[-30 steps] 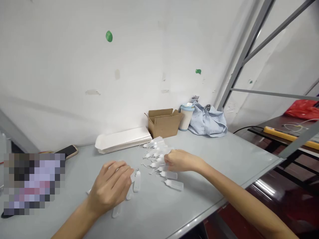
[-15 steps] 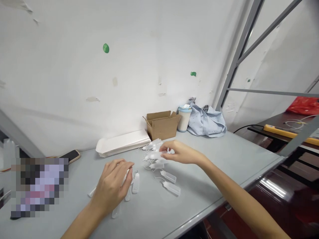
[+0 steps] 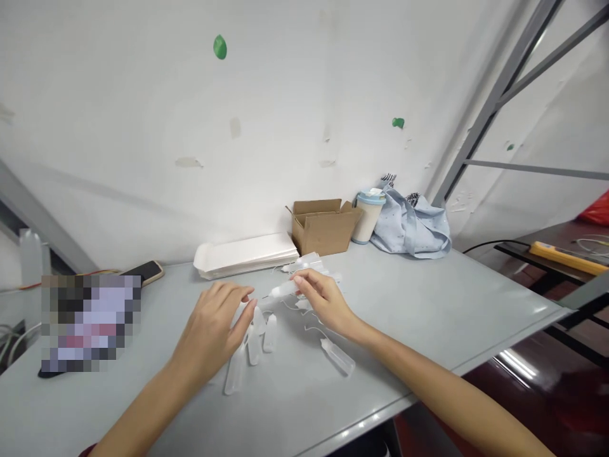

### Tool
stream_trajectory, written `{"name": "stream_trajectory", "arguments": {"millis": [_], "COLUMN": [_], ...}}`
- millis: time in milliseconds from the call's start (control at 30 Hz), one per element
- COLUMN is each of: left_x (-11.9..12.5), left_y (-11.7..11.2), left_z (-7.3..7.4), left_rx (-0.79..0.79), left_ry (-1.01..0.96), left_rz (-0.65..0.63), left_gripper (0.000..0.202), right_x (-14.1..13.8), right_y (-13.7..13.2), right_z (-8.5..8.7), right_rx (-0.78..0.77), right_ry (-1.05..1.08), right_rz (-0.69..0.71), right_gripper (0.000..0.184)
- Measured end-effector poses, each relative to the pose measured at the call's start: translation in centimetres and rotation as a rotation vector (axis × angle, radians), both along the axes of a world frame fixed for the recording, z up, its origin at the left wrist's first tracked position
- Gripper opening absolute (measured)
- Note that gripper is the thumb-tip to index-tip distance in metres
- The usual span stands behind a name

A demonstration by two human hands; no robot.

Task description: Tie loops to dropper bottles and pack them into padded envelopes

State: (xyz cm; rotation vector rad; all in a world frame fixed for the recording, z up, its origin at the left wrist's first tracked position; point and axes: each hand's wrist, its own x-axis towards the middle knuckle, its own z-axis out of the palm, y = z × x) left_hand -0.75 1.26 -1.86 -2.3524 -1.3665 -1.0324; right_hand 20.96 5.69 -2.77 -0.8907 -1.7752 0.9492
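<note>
Between thumb and fingers of my right hand is a small translucent squeeze bottle, its thin needle tip pointing left. My left hand is curved just left of that tip, with a small gap between thumb and index finger and nothing visible in it. Below its fingertips several similar bottles lie on the grey table. More bottles are heaped behind my right hand, partly hidden by it. A single bottle with a bent thin tube at its tip lies nearer the front edge.
Flat white boxes or envelopes are stacked along the wall. Beside them stand an open cardboard box, a lidded cup and a light blue cloth bag. A phone and a blurred-out item lie at left.
My right hand has drawn left from the heap, with a bottle now clearly in its fingers. That bottle's tip is now near my left fingertips. The view has shifted slightly.
</note>
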Motion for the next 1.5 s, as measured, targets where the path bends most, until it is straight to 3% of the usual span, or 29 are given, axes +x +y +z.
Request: {"name": "stream_trajectory", "arguments": {"millis": [267, 633, 1067, 1500], "left_x": [0.1, 0.9, 1.5, 1.8], "left_y": [0.0, -0.7, -0.9, -1.0], "left_z": [-0.3, 0.3, 0.2, 0.5], "left_rx": [-0.034, 0.045, -0.021, 0.073], "left_ry": [0.0, -0.113, -0.147, -0.152], "left_rz": [-0.043, -0.037, -0.147, -0.167], "left_gripper": [0.014, 0.012, 0.01, 0.009], "right_x": [0.0, 0.0, -0.5, -0.5], "right_y": [0.0, -0.2, -0.8, -0.9], "right_z": [0.1, 0.1, 0.7, 0.9], "right_rx": [-0.033, -0.051, -0.177, -0.209], "right_ry": [0.066, 0.096, 0.196, 0.224], "right_rz": [-0.041, -0.026, 0.019, 0.03], "right_gripper": [0.032, 0.03, 0.034, 0.035]}}
